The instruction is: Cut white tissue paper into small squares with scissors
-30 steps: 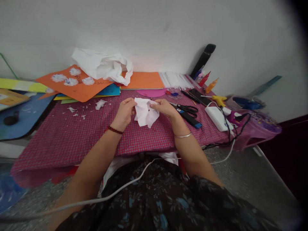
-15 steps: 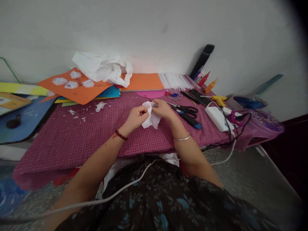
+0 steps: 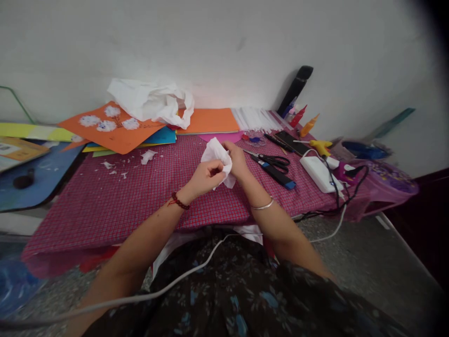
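Note:
A crumpled piece of white tissue paper (image 3: 212,150) is held between both hands above the checked tablecloth. My left hand (image 3: 206,178) is closed on its near side, thumb and fingers pinched together. On the far right side of the tissue, my right hand (image 3: 235,159) is closed too; its fingertips are partly hidden behind the paper. Just right of that hand lie black-handled scissors (image 3: 275,161) and a black and blue cutter (image 3: 275,174). A torn scrap of tissue (image 3: 148,156) rests on the cloth to the left, with smaller bits around it.
Along the wall are a large crumpled tissue sheet (image 3: 140,100), an orange card with white flowers (image 3: 115,138), orange paper (image 3: 210,120) and white sticks (image 3: 256,118). On the right are a phone (image 3: 291,142), yellow glue gun (image 3: 320,146), white power bank (image 3: 319,173) and cables.
My left hand has moved right, across the front of the tissue, towards my right hand. The tissue has shifted and now bunches up higher between the hands.

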Motion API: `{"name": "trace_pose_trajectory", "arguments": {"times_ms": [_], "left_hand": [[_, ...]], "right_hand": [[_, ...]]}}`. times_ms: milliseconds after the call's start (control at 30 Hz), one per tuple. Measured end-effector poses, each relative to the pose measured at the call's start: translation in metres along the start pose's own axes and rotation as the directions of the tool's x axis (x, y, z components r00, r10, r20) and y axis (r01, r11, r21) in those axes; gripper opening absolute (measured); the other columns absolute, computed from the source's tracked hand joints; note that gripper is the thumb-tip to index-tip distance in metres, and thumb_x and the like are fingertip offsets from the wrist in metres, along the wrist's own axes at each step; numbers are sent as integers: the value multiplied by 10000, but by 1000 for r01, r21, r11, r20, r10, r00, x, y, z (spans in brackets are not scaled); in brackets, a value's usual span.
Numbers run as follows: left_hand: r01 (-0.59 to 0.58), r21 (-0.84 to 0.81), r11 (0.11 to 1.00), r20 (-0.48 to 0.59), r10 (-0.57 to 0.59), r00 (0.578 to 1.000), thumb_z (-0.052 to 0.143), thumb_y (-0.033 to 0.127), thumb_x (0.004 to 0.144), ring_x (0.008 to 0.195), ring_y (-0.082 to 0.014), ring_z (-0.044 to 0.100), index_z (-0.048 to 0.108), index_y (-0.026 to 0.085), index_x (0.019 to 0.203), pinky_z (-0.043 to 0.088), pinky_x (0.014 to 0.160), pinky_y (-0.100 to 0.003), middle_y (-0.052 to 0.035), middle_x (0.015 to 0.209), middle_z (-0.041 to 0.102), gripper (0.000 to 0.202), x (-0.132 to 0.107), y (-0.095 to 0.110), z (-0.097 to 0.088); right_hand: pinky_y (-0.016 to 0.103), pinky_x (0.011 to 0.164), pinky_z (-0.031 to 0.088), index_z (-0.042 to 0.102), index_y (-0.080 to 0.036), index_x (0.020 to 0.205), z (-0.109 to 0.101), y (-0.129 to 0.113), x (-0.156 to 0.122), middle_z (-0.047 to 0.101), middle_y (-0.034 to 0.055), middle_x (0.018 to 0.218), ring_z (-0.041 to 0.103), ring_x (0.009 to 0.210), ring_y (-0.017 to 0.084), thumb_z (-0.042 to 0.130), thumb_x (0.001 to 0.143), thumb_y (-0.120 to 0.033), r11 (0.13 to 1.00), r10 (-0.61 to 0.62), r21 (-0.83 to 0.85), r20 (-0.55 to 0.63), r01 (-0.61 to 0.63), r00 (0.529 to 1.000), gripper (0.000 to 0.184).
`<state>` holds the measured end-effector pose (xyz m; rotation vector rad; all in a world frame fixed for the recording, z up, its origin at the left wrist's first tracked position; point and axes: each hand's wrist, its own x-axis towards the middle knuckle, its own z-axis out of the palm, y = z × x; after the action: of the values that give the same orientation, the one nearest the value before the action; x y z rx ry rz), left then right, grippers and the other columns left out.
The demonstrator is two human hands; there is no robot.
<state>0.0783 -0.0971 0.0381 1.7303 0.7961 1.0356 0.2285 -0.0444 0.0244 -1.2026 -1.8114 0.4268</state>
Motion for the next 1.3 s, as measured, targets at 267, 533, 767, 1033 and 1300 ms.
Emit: {"name": "trace_pose_trajectory", "arguments": {"times_ms": [267,533,767,1033,1300], "left_hand": [[-49,-16,999,-163,46,986,572,282,785,535,-123,445,487,202,576,358,537,-261,26,545,476,240,4,4,-4],[43,402,915,-334,102,937,690,319,789,693,-166,574,633,197,889,420,658,-293,-27,805,659,168,7,1,-12],[131,727,674,-282,119,952,458,95,850,1025,-244,671,659,191,1181,498,895,-371,-100,1170,725,399,2,2,-16],[154,695,702,-356,150,922,462,97,834,835,-225,648,684,199,927,477,752,-345,-76,908,719,261,7,-6,-27],[147,-304,941,-489,-287,824,446,10,706,494,-104,440,551,188,643,331,492,-226,31,578,513,216,24,-19,-32]], "right_hand": [[309,705,438,661,-210,963,3,2,-2,707,39,896,623,789,221,510,877,-290,996,-58,77,129,48,990,192],[325,658,363,668,-168,1039,-3,-21,-4,746,137,921,646,784,274,532,905,-264,932,51,-363,188,22,981,214],[321,647,356,668,-171,1080,-8,-45,6,761,128,942,676,808,271,459,946,-294,795,47,-598,224,100,973,278],[319,646,351,679,-143,1058,1,-36,2,751,147,926,662,784,248,350,1020,-293,801,130,-597,241,42,962,363],[318,666,386,683,-171,935,7,-21,1,729,96,855,639,754,223,401,983,-254,959,75,-283,152,-29,986,298]]}}
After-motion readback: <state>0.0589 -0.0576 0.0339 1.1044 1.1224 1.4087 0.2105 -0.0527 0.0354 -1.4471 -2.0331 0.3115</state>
